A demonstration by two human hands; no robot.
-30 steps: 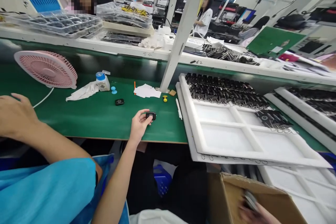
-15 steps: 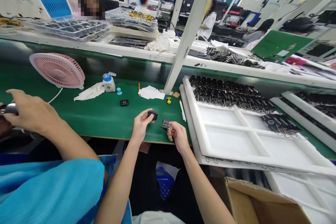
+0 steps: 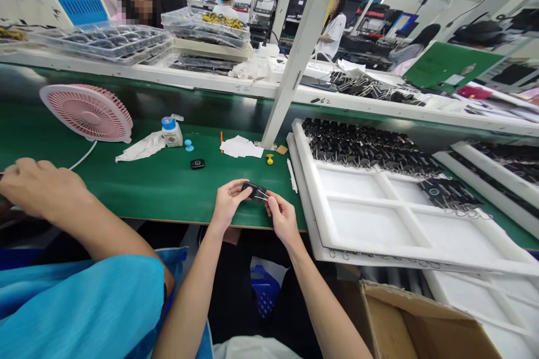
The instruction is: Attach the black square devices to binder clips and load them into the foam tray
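Observation:
Above the front edge of the green table, my left hand point(image 3: 229, 202) pinches a small black device point(image 3: 249, 188) between thumb and fingers. My right hand point(image 3: 281, 214) grips the wire handles of a black binder clip point(image 3: 261, 194). The clip meets the device's right side; whether its jaws are round the device is too small to tell. A similar black device point(image 3: 197, 164) lies on the table beyond my left hand. Behind my hands are a yellow knob-shaped piece point(image 3: 269, 159) and white paper point(image 3: 241, 146).
At right, a white foam tray point(image 3: 330, 219) holds rows of clipped black pieces. A pink fan point(image 3: 87, 112), cloth point(image 3: 141, 147) and bottle point(image 3: 172, 132) stand or lie left. A co-worker's arm point(image 3: 105, 230) reaches in at left. A cardboard box point(image 3: 412, 320) sits lower right.
My right hand has brought the binder clip left and up against the black device in my left hand. The co-worker's hand at far left has shifted and lowered slightly.

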